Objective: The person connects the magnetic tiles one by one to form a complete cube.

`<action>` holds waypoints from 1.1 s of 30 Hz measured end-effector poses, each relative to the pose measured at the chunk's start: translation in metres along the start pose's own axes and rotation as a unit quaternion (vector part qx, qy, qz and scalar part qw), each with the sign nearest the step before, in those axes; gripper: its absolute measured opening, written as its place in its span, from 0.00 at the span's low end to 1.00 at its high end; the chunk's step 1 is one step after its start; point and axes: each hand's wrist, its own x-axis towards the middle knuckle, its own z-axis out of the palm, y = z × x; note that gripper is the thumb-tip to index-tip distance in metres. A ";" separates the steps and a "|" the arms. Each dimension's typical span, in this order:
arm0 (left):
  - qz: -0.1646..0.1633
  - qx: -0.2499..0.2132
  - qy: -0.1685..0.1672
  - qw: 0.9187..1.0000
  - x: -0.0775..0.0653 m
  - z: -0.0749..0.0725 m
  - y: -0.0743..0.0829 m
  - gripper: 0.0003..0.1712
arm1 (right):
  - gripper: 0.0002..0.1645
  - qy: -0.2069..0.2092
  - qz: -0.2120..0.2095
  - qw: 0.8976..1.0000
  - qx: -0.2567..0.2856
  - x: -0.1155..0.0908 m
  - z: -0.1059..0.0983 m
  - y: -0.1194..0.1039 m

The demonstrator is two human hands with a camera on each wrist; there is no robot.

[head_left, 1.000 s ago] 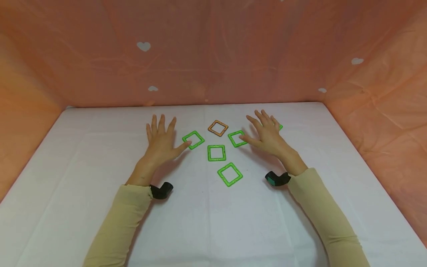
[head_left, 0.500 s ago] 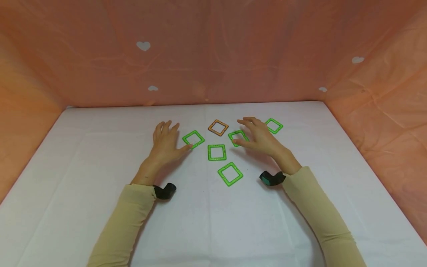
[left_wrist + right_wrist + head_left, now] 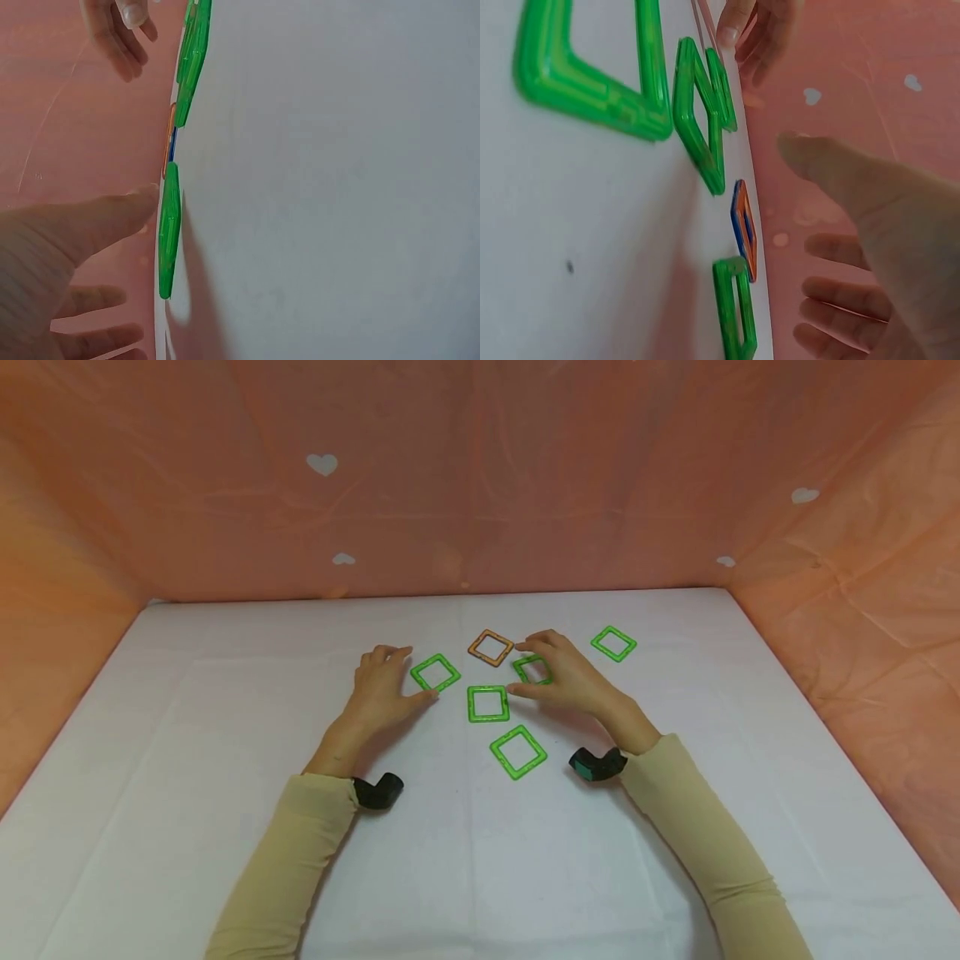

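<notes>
My left hand point(image 3: 381, 687) hovers beside a green square magnetic tile point(image 3: 415, 674) on the left, its thumb tip overlapping the near corner in the head view. Nothing is between its fingers. My right hand point(image 3: 566, 675), also holding nothing, hangs over another green tile point(image 3: 517, 667) and hides part of it. Thumb and fingers of both hands are spread apart in the wrist views. An orange square tile point(image 3: 476, 655) lies between the hands, near the right fingertips; its edge looks blue in the right wrist view point(image 3: 739, 217). One green tile point(image 3: 488, 718) lies just nearer, by the right thumb.
A further green tile point(image 3: 533, 766) lies toward the front, and one more green tile point(image 3: 604, 652) at the back right. All rest on a white-covered table point(image 3: 465, 860). An orange cloth point(image 3: 480, 485) with white hearts rises behind and at the sides.
Both hands have come inward and lower, their fingers bending from a wide spread. The right hand has moved left, uncovering the back right tile. The tiles stay in place.
</notes>
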 end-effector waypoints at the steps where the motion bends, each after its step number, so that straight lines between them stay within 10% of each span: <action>1: 0.000 -0.003 0.000 1.000 0.000 0.000 0.000 0.43 | 0.41 -0.002 0.000 1.000 0.001 0.001 0.001 -0.001; 33: -0.017 -0.022 -0.014 1.000 0.002 0.006 -0.002 0.32 | 0.36 -0.067 -0.054 0.996 -0.020 0.011 0.021 -0.017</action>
